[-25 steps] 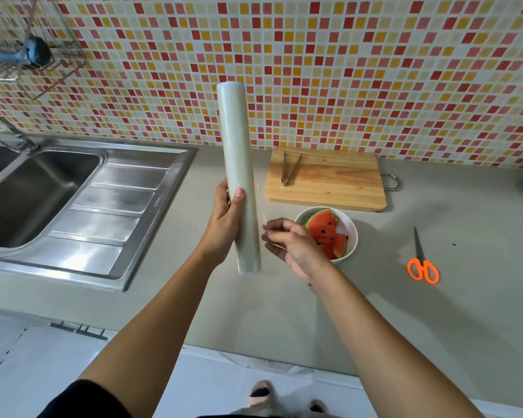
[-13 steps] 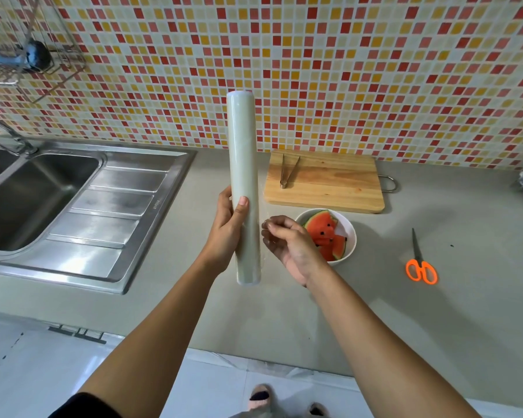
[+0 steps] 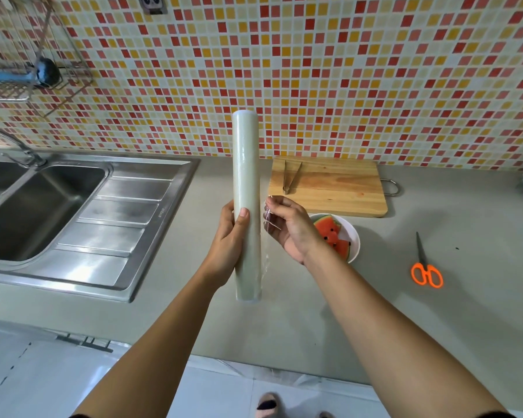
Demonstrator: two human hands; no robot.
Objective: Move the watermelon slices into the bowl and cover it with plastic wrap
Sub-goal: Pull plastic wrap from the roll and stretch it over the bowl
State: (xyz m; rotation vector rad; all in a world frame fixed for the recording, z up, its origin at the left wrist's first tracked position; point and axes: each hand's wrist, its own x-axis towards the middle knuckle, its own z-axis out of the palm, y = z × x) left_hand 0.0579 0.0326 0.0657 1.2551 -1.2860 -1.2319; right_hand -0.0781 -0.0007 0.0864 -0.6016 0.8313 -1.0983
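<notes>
My left hand (image 3: 227,236) holds a long pale roll of plastic wrap (image 3: 246,176) upright above the counter, gripping its lower half. Just right of the roll, my right hand (image 3: 290,227) pinches the loose clear edge of the film (image 3: 267,218), which is peeled a little way off the roll. Behind my right hand stands a white bowl (image 3: 353,236) with red watermelon slices (image 3: 329,233) in it, partly hidden by that hand.
A wooden cutting board (image 3: 338,185) with metal tongs (image 3: 290,176) lies against the tiled wall. Orange-handled scissors (image 3: 424,267) lie on the counter to the right. A steel sink (image 3: 43,206) with drainboard fills the left side. The counter's front edge runs below my forearms.
The roll has shifted right and a little lower in view. My right hand has risen and taken the film edge, pulling it slightly away from the roll.
</notes>
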